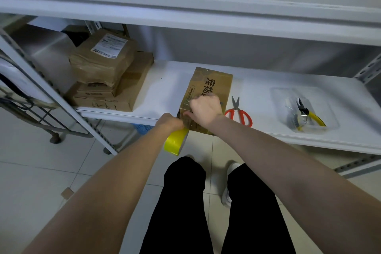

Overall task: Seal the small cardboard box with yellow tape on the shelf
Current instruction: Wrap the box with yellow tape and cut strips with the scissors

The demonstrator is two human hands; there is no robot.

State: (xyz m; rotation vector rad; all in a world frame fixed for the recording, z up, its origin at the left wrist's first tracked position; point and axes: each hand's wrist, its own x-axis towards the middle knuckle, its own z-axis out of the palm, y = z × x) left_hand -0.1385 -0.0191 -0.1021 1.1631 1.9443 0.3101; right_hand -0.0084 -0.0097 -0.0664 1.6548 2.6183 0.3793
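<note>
As a person leans over the white shelf (165, 88), the small cardboard box (208, 84) lies lengthwise on it, its near end at the front lip. It looks light and stiff, though thin board of this kind would likely dent under a hard squeeze. Glossy clear film over its near half looks slippery, so flat pressure on top or a hold across the long sides seems the safest purchase.

Brown parcels (107, 72) are stacked well to the left of the box. A clear tray (278, 97) sits well to its right, and red-handled scissors (239, 113) lie just beside its right flank.

Just below the box's near left corner hangs the yellow tape roll (175, 143), a rigid ring best carried by its core. The left grip (170, 122) is closed around it. The right grip (205, 109) is curled against the box's near top edge; whether it pinches a tape end or only presses cannot be told.

Both grips cover the box's near end, so no yellow strip can be confirmed there. Part of the box's printing is also masked. Apart from yellow-handled pliers (305, 113), the tray's contents are unclear.
</note>
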